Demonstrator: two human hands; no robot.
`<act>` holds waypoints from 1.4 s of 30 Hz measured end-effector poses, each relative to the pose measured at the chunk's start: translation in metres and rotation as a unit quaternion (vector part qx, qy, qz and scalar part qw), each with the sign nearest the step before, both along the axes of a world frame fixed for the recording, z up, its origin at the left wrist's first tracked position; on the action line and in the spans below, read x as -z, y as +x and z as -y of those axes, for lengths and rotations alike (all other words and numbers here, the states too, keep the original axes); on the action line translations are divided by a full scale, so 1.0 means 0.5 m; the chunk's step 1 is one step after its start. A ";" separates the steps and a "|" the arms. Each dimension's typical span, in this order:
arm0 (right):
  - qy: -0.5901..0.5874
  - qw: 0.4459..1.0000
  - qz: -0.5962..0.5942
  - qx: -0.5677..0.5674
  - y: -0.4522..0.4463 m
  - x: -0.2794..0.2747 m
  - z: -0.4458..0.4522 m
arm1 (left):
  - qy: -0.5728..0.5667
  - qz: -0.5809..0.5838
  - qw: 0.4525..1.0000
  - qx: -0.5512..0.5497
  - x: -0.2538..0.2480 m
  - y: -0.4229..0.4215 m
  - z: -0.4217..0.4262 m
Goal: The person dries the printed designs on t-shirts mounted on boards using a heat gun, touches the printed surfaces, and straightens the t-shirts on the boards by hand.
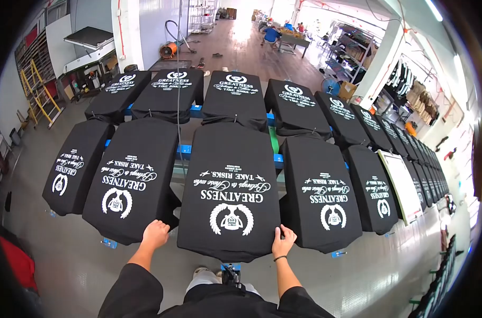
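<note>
A black T-shirt [229, 180] with white "GREATNESS" lettering and a wreath emblem lies stretched over the board in front of me, its print upside down from here. My right hand [284, 241], wearing a dark wristband, pinches this shirt's lower right edge with curled fingers. Left of the board, my left hand [156, 235] is closed beside dark cloth at the lower right corner of the neighbouring black T-shirt [130, 169]; what its fingers hold is hidden. Another printed black T-shirt [323, 188] covers the board to the right.
More shirt-covered boards run in two rows, curving far right. A white-framed screen [401, 185] leans over the near row. A dark cable [178, 106] hangs down between boards. Behind are an orange blower [168, 50], a blue fan [330, 86] and a person in blue [271, 35].
</note>
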State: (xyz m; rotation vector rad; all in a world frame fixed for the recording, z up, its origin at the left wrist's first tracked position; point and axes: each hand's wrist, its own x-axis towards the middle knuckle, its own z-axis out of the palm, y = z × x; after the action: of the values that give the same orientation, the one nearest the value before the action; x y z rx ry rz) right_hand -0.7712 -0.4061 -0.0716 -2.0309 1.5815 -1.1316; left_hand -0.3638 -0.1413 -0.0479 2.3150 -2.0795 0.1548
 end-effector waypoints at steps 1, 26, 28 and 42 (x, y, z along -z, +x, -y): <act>-0.002 1.000 0.001 0.002 -0.001 0.008 0.001 | 0.005 -0.001 1.000 -0.005 0.003 0.001 0.000; -0.010 0.998 -0.034 0.058 0.010 -0.013 -0.009 | -0.007 -0.019 1.000 -0.002 0.003 0.002 0.001; 0.010 0.997 -0.018 0.068 0.011 -0.021 -0.012 | -0.015 -0.021 1.000 0.002 0.003 0.000 0.000; -0.015 0.999 -0.018 0.024 0.010 -0.014 -0.009 | -0.019 -0.009 1.000 0.007 -0.004 0.000 0.001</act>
State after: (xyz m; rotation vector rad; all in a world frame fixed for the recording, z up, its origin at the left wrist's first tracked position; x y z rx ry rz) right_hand -0.7661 -0.4016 -0.0645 -2.0538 1.6500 -1.1480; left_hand -0.3639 -0.1417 -0.0459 2.2714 -2.0645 0.1700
